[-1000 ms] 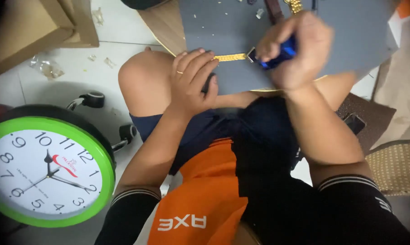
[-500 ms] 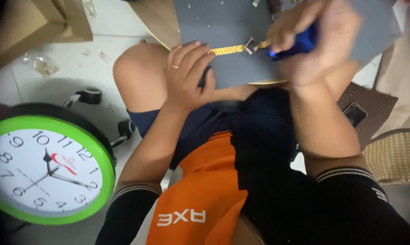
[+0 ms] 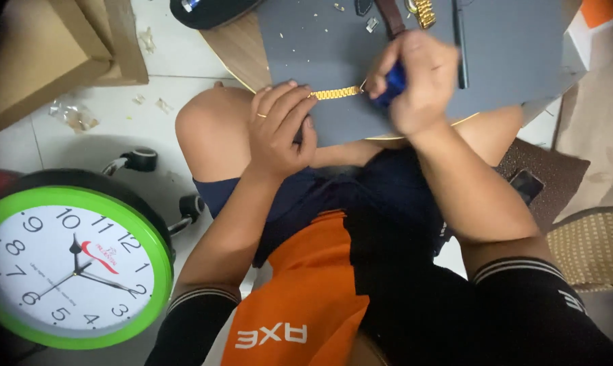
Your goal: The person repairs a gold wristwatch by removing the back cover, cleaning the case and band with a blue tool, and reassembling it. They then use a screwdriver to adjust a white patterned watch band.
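Gold link watch bracelet (image 3: 335,93) lies flat on grey mat (image 3: 509,47), long axis running left-right btwn both hands. Left hand (image 3: 279,129) pins its left end w/ curled fingers; right hand (image 3: 415,81), closed round blue-handled tool (image 3: 392,80), meets its right end.

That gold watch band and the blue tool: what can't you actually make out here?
Head view only:
- Blue tool: mostly hidden inside the right hand; its tip and kind cannot be told.
- Gold band: its near end lies under the left hand fingers.
- Second gold band and brown strap: cut off by the top edge.
- Specks on the grey mat: too small to identify.
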